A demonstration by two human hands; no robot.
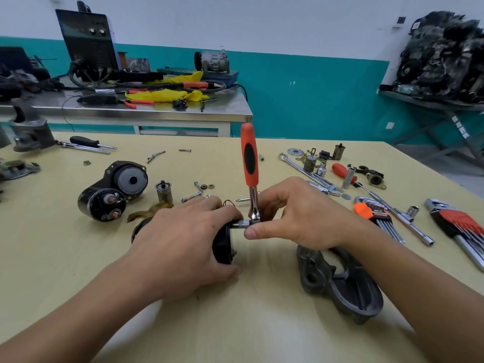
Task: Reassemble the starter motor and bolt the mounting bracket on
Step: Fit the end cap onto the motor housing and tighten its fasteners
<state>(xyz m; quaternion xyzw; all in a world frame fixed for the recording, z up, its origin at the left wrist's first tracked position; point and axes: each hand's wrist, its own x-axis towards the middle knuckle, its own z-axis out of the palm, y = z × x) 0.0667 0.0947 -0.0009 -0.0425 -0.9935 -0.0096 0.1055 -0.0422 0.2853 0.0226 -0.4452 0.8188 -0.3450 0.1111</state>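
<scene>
Meanwhile, hex-key holder (373, 212) label unreadable, hands (183, 244) gripping motor (222, 247), ratchet (250, 163)

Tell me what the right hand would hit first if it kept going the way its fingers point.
The right hand points left, at the ratchet head it already touches; straight beyond lies the black motor under the left hand. Depth is uncertain.

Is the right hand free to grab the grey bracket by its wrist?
Probably not yet: the right hand is pinching the ratchet head. The grey bracket lies uncovered just beneath its wrist.
</scene>
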